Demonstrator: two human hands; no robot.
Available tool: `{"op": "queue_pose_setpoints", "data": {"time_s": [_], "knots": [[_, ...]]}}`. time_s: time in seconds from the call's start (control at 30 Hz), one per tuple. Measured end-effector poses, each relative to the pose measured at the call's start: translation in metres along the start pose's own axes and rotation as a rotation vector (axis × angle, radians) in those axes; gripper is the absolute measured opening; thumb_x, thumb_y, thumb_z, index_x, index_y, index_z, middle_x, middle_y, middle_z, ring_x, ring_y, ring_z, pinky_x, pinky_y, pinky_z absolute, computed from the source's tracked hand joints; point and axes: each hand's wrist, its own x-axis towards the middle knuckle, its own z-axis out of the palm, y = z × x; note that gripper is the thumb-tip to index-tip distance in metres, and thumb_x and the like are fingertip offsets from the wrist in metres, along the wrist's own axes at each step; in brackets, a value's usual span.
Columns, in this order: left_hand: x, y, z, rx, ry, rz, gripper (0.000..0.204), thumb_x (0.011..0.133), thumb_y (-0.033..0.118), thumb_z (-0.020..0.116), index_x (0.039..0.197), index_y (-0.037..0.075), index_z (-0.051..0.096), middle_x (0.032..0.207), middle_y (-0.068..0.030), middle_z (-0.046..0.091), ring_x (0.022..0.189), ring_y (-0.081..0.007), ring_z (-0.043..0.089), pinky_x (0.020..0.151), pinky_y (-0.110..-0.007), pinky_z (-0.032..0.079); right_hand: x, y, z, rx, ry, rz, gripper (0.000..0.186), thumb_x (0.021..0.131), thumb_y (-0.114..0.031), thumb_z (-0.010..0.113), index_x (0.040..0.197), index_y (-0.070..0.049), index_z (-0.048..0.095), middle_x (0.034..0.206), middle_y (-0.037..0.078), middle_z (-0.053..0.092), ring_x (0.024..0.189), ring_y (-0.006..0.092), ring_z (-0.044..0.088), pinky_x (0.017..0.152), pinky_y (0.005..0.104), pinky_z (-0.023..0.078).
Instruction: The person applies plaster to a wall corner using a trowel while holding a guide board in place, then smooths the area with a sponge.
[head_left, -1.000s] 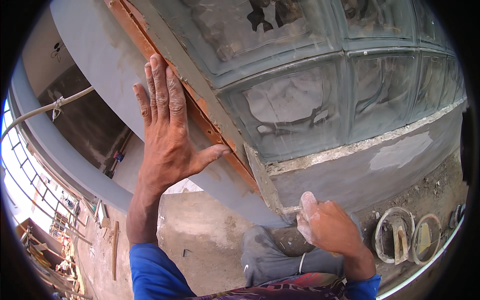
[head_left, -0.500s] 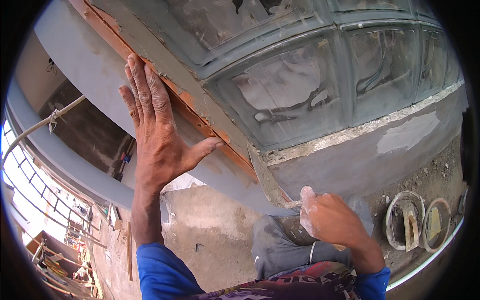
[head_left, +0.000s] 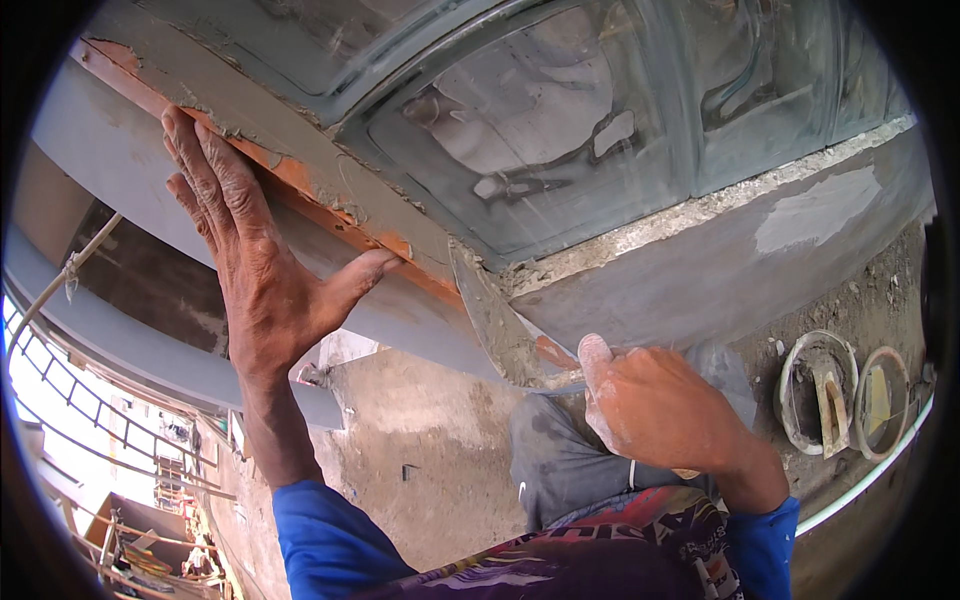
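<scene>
My left hand (head_left: 262, 285) is open, its fingers stretched up and the thumb spread wide. It presses against a long orange strip (head_left: 290, 178) that runs slantwise along the wall edge. Between this strip and the glass blocks (head_left: 520, 105) lies a band of grey mortar (head_left: 372, 192). In my right hand (head_left: 675, 405) is a trowel (head_left: 492, 322), its handle mostly hidden by the closed fingers. The mortar-smeared blade rests near the strip's lower end, at the bottom corner of the glass blocks.
Below the blocks runs a rough mortar ledge (head_left: 690, 218) over a grey wall (head_left: 660, 285). On the floor at right stand two round containers, a bucket (head_left: 785, 400) and a second one (head_left: 905, 395), with tools in or on them. A pole (head_left: 95, 245) slants at far left.
The whole view has shifted, so the wall and hands appear farther left. The trowel has moved slightly up along the strip, showing more of its face. My left hand keeps its hold against the strip.
</scene>
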Motion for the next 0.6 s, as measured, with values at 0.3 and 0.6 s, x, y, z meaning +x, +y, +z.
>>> {"op": "queue_pose_setpoints", "data": {"time_s": [0.3,0.6], "knots": [[-0.004,-0.004,0.001,0.010,-0.011,0.029,0.139,0.046,0.079,0.067,0.147,0.009,0.002,0.153,-0.0173,-0.001,0.141,-0.0322,-0.001,0.114,-0.050,0.002,-0.022,0.009,0.008,0.085,-0.120,0.043,0.028,0.077,-0.001,0.050,0.096,0.020,0.044,0.055,0.017,0.055,0.050,0.0332,0.059,0.045,0.0409,0.045],[-0.001,-0.004,0.002,0.003,0.008,0.034,0.137,0.048,0.081,0.064,0.147,0.009,0.002,0.153,-0.0178,0.000,0.141,-0.0318,0.000,0.114,-0.050,0.002,-0.034,-0.006,-0.012,0.070,0.007,0.135,0.028,0.078,-0.005,0.054,0.092,0.017,0.045,0.054,0.018,0.055,0.051,0.0361,0.057,0.046,0.0425,0.044]]}}
